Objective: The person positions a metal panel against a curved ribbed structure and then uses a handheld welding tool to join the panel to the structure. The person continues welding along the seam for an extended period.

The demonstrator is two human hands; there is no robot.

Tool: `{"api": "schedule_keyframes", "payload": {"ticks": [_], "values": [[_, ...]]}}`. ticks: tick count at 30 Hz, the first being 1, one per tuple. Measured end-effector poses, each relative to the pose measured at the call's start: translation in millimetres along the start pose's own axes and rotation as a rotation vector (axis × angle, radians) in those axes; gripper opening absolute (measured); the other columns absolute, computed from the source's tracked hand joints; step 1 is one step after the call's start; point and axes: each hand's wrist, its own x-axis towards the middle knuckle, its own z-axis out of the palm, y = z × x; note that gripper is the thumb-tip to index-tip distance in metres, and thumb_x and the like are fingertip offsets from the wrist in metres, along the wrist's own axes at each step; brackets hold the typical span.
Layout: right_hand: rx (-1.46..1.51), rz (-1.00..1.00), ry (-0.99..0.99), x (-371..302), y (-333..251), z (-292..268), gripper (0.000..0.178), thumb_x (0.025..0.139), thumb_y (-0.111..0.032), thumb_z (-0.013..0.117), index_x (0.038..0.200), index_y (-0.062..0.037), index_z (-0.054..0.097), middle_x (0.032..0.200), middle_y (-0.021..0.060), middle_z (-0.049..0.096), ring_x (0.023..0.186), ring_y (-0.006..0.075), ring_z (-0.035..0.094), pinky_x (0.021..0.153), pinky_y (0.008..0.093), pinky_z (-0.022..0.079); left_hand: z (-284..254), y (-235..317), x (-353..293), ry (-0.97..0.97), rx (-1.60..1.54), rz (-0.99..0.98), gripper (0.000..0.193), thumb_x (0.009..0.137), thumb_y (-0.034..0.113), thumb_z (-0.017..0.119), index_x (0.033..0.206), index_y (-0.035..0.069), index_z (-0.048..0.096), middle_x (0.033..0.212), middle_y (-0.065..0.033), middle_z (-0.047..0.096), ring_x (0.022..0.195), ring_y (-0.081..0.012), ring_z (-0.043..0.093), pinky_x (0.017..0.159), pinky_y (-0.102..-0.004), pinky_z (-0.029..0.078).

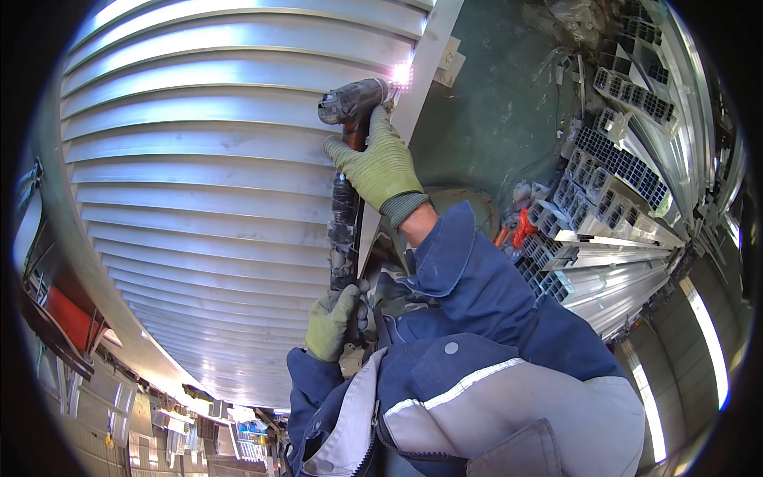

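Far-left rim: a red, flat-faced object [67, 318] leans beyond the edge of the metalwork; what it is cannot be told.
Slatted panel [214, 143]: bare silvery metal, filling the left half, its slats running crosswise and bowed by the lens.
Left hand [327, 326]: gloved in yellow-green, closed around the lowest part of the torch's handle, close to the person's jacket [445, 374].
Torch [343, 230]: black and tape-wrapped, above the panel's right side; its long axis runs almost straight away from the body, from the left hand up to a head that bends right.
Right hand [385, 167]: gloved too, thumb and fingers wrapped about the torch's neck just below the head; clearly the nearer hand to the glow.
Glow [401, 75]: violet-white, at the torch's tip, just beyond the right hand, where slat ends meet the side rail [421, 79]; glare hides whether the tip touches metal.
Right of the rail: green floor [477, 131], then a red-orange object [523, 229] beside stacked metal tubes [624, 163].
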Motion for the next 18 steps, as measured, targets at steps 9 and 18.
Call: {"api": "schedule_keyframes", "payload": {"ticks": [9,18], "values": [[0.004,-0.015,0.024,-4,5,6,0.090,0.090,-0.048,0.086,0.152,0.0059,0.051,0.134,0.0304,0.071,0.125,0.0460,0.070,0.105,0.0475,0.056,-3,-3,-3,-0.016,-0.008,0.000,0.042,0.111,0.036,0.071,0.130,-0.001,0.075,0.082,-0.0010,0.070,0.066,-0.0086,0.063,0.059,-0.0248,0.048],[0.033,-0.024,0.029,-13,6,8,0.083,0.090,-0.046,0.087,0.147,0.0053,0.054,0.133,0.0288,0.072,0.123,0.0448,0.072,0.104,0.0472,0.057,-6,-15,-4,-0.014,0.014,0.026,0.053,0.109,0.050,0.070,0.130,0.002,0.075,0.073,-0.0009,0.066,0.056,-0.0090,0.059,0.050,-0.0251,0.043]]}}
